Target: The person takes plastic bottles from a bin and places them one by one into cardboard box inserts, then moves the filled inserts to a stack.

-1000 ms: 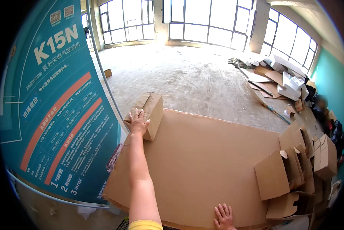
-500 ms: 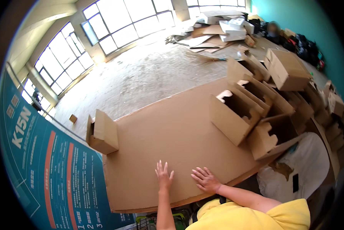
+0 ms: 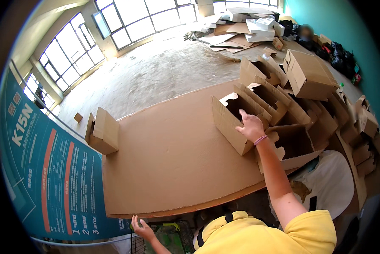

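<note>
My right hand (image 3: 250, 126) reaches out over a large brown cardboard sheet (image 3: 169, 156) and rests on the top edge of an unfolded cardboard box (image 3: 232, 120), the nearest of a row of several such boxes; whether the fingers grip that edge I cannot tell. My left hand (image 3: 141, 228) hangs low under the sheet's near edge, fingers spread, holding nothing. A single folded box (image 3: 103, 132) stands at the sheet's far left corner.
A closed cardboard box (image 3: 308, 74) tops a heap of flat boxes on the right. A teal banner (image 3: 37, 169) stands to my left. Flattened cardboard (image 3: 240, 29) lies on the bare concrete floor near the windows. A green wire basket (image 3: 169, 237) sits below.
My right hand has left the sheet near me and reached right to the nearest open box. My left hand has dropped off the sheet below its near edge. The view has turned right.
</note>
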The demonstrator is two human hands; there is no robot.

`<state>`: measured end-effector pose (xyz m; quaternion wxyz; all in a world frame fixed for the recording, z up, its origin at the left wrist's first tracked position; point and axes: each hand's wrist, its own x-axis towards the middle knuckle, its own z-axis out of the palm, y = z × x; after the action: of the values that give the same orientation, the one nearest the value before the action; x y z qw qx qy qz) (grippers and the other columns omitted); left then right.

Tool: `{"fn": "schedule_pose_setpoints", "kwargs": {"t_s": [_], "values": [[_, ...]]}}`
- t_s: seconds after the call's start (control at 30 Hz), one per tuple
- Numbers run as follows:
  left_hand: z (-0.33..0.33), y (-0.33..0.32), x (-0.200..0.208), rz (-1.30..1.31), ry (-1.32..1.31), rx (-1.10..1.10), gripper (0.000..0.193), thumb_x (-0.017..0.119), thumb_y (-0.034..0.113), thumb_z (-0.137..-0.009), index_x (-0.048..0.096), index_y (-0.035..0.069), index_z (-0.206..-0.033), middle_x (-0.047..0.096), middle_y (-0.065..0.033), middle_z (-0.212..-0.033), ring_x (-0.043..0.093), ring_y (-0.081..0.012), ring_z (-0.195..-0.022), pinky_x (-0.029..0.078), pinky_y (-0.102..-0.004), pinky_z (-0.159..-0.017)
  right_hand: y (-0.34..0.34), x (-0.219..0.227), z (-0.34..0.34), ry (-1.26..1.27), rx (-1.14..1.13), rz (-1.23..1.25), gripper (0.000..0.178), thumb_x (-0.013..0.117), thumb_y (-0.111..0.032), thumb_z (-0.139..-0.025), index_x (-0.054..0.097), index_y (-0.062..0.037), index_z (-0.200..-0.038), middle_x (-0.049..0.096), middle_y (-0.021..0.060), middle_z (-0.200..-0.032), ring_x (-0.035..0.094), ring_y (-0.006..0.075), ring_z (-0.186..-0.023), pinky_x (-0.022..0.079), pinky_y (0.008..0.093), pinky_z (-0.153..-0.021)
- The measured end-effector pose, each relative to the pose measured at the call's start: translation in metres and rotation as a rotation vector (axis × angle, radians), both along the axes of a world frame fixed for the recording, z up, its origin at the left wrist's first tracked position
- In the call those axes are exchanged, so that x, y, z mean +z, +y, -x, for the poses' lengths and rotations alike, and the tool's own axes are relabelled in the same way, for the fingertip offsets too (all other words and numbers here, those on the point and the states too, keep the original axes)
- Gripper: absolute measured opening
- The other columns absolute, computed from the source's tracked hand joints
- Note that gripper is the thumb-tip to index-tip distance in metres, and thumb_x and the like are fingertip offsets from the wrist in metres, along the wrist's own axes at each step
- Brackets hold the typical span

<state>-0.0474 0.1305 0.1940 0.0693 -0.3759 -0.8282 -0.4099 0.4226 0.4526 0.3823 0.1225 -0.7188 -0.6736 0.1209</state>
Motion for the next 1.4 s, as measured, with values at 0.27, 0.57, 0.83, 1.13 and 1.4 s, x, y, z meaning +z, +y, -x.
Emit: {"fn": "schedule_pose_setpoints", "kwargs": {"t_s": [0.27, 0.57, 0.83, 1.13, 1.4], "values": [[0.021, -0.156, -0.109, 0.408, -0.195, 0.338, 0.029, 0.065, 0.007, -0.081, 0.067, -0.003, -0.108, 0.065, -0.0177, -0.113, 0.062, -0.0355, -0.103, 0.050, -0.0458, -0.090, -0.040, -0.027, 0.018, 0.094, 0.563, -0.090, 0.016, 0.075, -0.020, -0.073, 0.069, -0.0055, -0.074, 0.066, 0.0136, -0.084, 0.064, 0.0345, -0.085, 0.052, 0.0441, -0.074], [-0.002, -0.237, -0.173, 1.190, -0.376, 0.430, 0.071, 0.080, 0.021, -0.070, 0.053, 0.013, -0.136, 0.033, -0.0213, -0.153, 0.029, -0.0360, -0.143, 0.035, -0.0514, -0.110, -0.143, -0.004, 0.089, 0.066, 1.122, -0.057, 0.006, 0.069, -0.014, -0.079, 0.071, -0.0099, -0.075, 0.061, 0.0051, -0.075, 0.060, 0.0239, -0.079, 0.046, 0.0354, -0.074], [0.039, -0.275, -0.158, 1.476, -0.243, 0.064, 0.083, 0.082, 0.018, -0.067, 0.046, 0.021, -0.141, 0.045, -0.0190, -0.141, 0.037, -0.0349, -0.137, 0.034, -0.0562, -0.108, -0.167, -0.004, 0.101, -0.037, 1.146, -0.053, 0.008, 0.074, -0.019, -0.075, 0.073, -0.0118, -0.079, 0.057, 0.0035, -0.077, 0.058, 0.0216, -0.083, 0.046, 0.0344, -0.077], [0.035, -0.269, -0.134, 1.299, -0.126, -0.017, 0.079, 0.086, 0.017, -0.057, 0.052, 0.014, -0.128, 0.060, -0.0161, -0.114, 0.057, -0.0367, -0.113, 0.044, -0.0468, -0.099, -0.166, 0.002, 0.105, -0.043, 1.060, -0.075, 0.007, 0.075, -0.018, -0.073, 0.073, -0.0130, -0.078, 0.056, 0.0018, -0.076, 0.055, 0.0209, -0.084, 0.046, 0.0345, -0.079], [0.051, -0.183, -0.015, 0.244, -0.193, 0.229, 0.076, 0.085, 0.024, -0.063, 0.050, 0.003, -0.127, 0.061, -0.0201, -0.116, 0.058, -0.0384, -0.107, 0.045, -0.0455, -0.093, -0.166, -0.002, 0.104, 0.011, 1.078, -0.101, 0.006, 0.074, -0.018, -0.074, 0.072, -0.0126, -0.076, 0.057, 0.0011, -0.075, 0.055, 0.0208, -0.084, 0.046, 0.0348, -0.079]]}}
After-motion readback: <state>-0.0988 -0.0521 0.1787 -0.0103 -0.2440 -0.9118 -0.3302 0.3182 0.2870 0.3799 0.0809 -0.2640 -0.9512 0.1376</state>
